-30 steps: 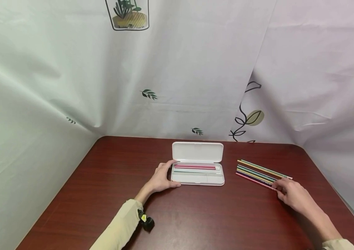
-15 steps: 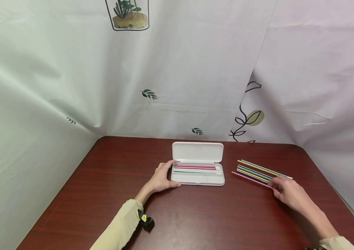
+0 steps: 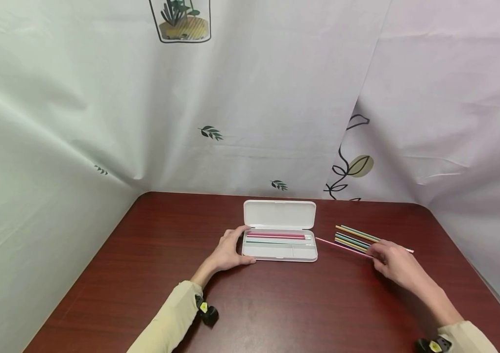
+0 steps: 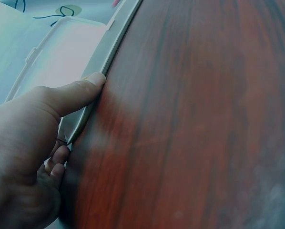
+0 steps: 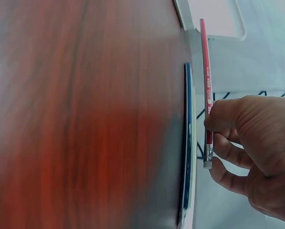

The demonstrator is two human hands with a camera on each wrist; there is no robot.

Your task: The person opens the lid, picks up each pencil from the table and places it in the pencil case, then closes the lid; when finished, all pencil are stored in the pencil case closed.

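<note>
A white pencil case (image 3: 272, 252) lies with its lid raised near the back of the table, with pink and pale green pencils (image 3: 276, 236) in its tray. My left hand (image 3: 225, 251) grips the case's left end, thumb (image 4: 87, 88) along the front edge and fingers round the side. Farther right, my right hand (image 3: 394, 264) pinches a red pencil (image 5: 207, 81) near its eraser end. The pencil's far tip points at the case's right end and appears just off it. Several coloured pencils (image 3: 350, 241) lie on the table beside the right hand, which partly hides them.
The dark red-brown wooden table (image 3: 285, 309) ends at a pale patterned cloth (image 3: 250, 98) hanging behind it. A small black device (image 3: 209, 315) sits on the left wrist, another (image 3: 431, 345) on the right.
My right hand has slid the red pencil leftward, away from the other pencils and toward the case. The left hand and the case have stayed put.
</note>
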